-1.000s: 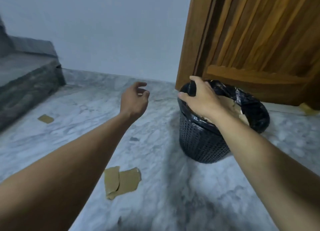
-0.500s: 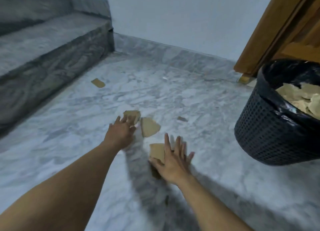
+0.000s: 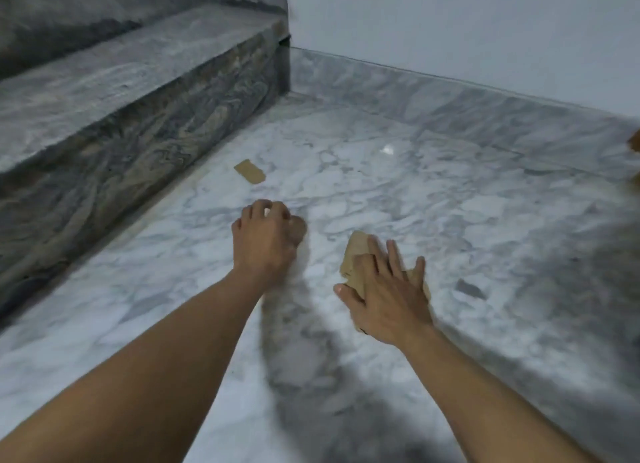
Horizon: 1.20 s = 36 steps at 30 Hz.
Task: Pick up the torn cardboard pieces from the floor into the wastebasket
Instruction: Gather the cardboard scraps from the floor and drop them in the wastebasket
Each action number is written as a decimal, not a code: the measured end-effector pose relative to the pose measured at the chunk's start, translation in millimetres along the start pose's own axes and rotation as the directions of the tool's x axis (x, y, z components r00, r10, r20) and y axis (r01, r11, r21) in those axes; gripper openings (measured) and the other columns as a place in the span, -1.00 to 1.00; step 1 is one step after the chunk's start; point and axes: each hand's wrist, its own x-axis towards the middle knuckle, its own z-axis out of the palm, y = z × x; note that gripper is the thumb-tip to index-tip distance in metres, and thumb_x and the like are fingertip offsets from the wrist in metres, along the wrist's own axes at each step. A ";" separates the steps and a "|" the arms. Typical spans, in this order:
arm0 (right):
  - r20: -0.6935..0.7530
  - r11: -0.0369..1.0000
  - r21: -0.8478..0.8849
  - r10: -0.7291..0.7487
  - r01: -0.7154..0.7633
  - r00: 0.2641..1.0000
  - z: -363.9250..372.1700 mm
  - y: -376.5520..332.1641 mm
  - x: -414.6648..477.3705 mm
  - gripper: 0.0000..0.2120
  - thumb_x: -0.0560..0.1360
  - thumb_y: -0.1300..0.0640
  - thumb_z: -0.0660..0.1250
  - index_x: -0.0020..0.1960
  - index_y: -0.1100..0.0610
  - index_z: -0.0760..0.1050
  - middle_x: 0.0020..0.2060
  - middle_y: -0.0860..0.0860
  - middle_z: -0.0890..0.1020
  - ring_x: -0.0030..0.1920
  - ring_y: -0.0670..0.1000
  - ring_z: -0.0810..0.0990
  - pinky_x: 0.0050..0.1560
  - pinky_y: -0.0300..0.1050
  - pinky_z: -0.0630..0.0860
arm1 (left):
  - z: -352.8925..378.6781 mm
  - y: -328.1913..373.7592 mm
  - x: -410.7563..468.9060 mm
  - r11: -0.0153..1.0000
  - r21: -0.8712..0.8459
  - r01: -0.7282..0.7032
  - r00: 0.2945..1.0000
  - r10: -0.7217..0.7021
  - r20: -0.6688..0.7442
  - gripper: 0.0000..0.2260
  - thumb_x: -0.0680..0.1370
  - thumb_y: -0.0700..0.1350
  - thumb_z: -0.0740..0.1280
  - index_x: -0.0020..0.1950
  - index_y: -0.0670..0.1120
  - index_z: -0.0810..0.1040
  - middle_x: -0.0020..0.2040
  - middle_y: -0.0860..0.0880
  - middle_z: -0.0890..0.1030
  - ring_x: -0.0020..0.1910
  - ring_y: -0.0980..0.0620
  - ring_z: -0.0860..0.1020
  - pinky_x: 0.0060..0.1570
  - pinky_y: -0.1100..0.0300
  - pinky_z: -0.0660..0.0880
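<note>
A white, grey-veined marble floor (image 3: 433,199) meets a pale wall (image 3: 450,22) and a dark grey marble step (image 3: 138,91). The left hand (image 3: 265,240) is curled into a fist; whether it clamps anything cannot be told. The right hand (image 3: 388,296) lies with fingers spread, flat on torn brown cardboard pieces (image 3: 358,254). A small tan cardboard scrap (image 3: 249,171) lies near the step.

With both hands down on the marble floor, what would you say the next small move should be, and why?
Probably closing the right hand around the cardboard pieces under it and lifting them: its fingers lie spread over them. The left hand is already curled, seemingly around a scrap. One piece remains by the step.
</note>
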 end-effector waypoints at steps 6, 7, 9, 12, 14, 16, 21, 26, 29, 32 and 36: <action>-0.128 0.999 0.020 -0.040 0.043 0.991 -7.3 -6.2 66.7 -0.23 0.54 -0.45 -0.05 0.59 -0.04 0.00 0.57 -0.07 0.16 0.53 0.13 0.10 0.52 0.32 -0.06 | -13.5 -36.1 107.3 0.996 -0.049 0.072 0.966 -0.057 0.251 -0.01 0.45 0.12 0.48 0.65 0.00 -0.13 0.65 -0.11 -0.22 0.61 -0.18 -0.24 0.50 -0.31 -0.19; -0.153 0.999 0.000 -0.047 0.048 0.987 -8.6 -6.6 73.5 -0.22 0.52 -0.46 -0.08 0.60 -0.05 -0.02 0.54 -0.07 0.19 0.48 0.14 0.16 0.50 0.30 0.01 | -12.8 -42.8 120.5 0.996 -0.037 0.077 0.951 -0.062 0.302 0.02 0.46 0.24 0.44 0.65 0.01 -0.20 0.64 -0.09 -0.29 0.61 -0.17 -0.28 0.50 -0.29 -0.23; -0.165 0.998 -0.054 -0.051 0.042 0.985 -9.5 -6.5 84.1 -0.22 0.50 -0.46 -0.14 0.59 -0.06 0.05 0.51 -0.03 0.22 0.44 0.16 0.21 0.46 0.26 0.08 | -1.4 -57.3 133.9 0.996 0.062 0.059 0.918 -0.079 0.389 -0.01 0.47 0.43 0.26 0.64 0.04 -0.24 0.63 -0.05 -0.33 0.61 -0.13 -0.28 0.51 -0.27 -0.25; -0.113 0.999 -0.022 -0.030 0.028 0.993 -8.4 -5.1 95.5 -0.28 0.54 -0.44 -0.07 0.60 -0.12 0.05 0.61 0.01 0.06 0.58 0.14 0.01 0.52 0.32 -0.08 | 17.4 -67.2 127.5 0.988 0.151 -0.013 0.923 -0.046 0.383 -0.10 0.48 0.48 -0.03 0.66 -0.01 -0.18 0.65 -0.06 -0.25 0.62 -0.08 -0.24 0.54 -0.20 -0.23; -0.072 0.999 -0.014 -0.044 0.043 0.996 -9.6 -2.9 102.6 -0.30 0.56 -0.43 -0.05 0.61 -0.15 0.00 0.65 -0.02 -0.14 0.63 0.10 -0.18 0.53 0.35 -0.21 | 19.2 -62.8 118.7 0.986 0.160 -0.040 0.935 -0.020 0.354 -0.15 0.52 0.44 -0.09 0.66 -0.04 -0.15 0.65 -0.08 -0.22 0.62 -0.10 -0.21 0.55 -0.19 -0.20; -0.038 0.997 -0.023 -0.070 0.069 0.997 -13.3 -2.8 108.5 -0.30 0.58 -0.41 -0.04 0.62 -0.13 0.00 0.66 -0.06 -0.14 0.64 0.08 -0.20 0.52 0.39 -0.22 | 13.9 -54.2 108.4 0.983 0.176 -0.053 0.939 -0.011 0.343 -0.22 0.59 0.38 -0.06 0.66 -0.05 -0.12 0.66 -0.09 -0.19 0.63 -0.11 -0.18 0.55 -0.19 -0.19; -0.065 0.996 0.069 -0.058 0.063 0.996 -15.1 -5.8 92.3 -0.32 0.58 -0.35 0.08 0.60 -0.05 0.11 0.65 -0.09 0.03 0.64 0.03 -0.09 0.55 0.31 -0.22 | 12.7 -28.6 52.9 0.985 0.110 -0.130 0.963 0.099 0.251 -0.32 0.58 0.27 -0.01 0.56 -0.15 0.21 0.56 -0.23 0.18 0.56 -0.22 0.11 0.51 -0.18 0.01; -0.202 0.996 0.035 -0.072 0.081 0.977 -6.6 -3.9 21.3 -0.37 0.42 -0.33 0.13 0.32 0.06 0.41 0.41 0.01 0.43 0.42 0.12 0.36 0.46 0.13 0.20 | 9.6 -10.1 -11.2 0.971 0.116 -0.211 0.969 0.192 0.155 -0.43 0.56 0.22 0.04 0.36 -0.16 0.40 0.35 -0.19 0.40 0.34 -0.22 0.36 0.27 -0.14 0.31; -0.206 0.999 0.043 -0.004 0.013 0.979 -4.7 5.1 -24.0 -0.30 0.29 -0.34 0.16 0.29 0.06 0.41 0.27 0.06 0.47 0.26 0.17 0.43 0.28 0.10 0.33 | 5.7 4.7 -45.9 0.970 0.152 -0.192 0.971 0.165 0.172 -0.44 0.53 0.25 0.03 0.32 -0.11 0.42 0.34 -0.17 0.42 0.24 -0.26 0.36 0.17 -0.15 0.32; -0.177 0.992 0.073 0.111 -0.099 0.978 -0.7 21.2 -68.6 -0.14 0.23 -0.44 0.20 0.42 -0.02 0.31 0.21 0.06 0.44 0.22 0.15 0.41 0.27 0.07 0.36 | 1.0 28.0 -80.7 0.972 0.154 -0.180 0.966 0.145 0.213 -0.39 0.47 0.28 0.05 0.23 -0.15 0.48 0.17 -0.24 0.48 0.08 -0.27 0.42 0.03 -0.12 0.38; -0.212 0.972 0.061 0.236 -0.229 0.948 6.1 41.2 -122.1 -0.08 0.24 -0.61 0.17 0.30 0.07 0.41 0.11 0.07 0.43 0.09 0.13 0.47 0.13 0.05 0.47 | -1.7 58.4 -125.9 0.952 0.116 -0.283 0.949 0.260 0.180 -0.57 0.40 0.12 0.39 -0.06 -0.27 0.52 -0.18 -0.28 0.48 -0.28 -0.26 0.47 -0.36 -0.07 0.49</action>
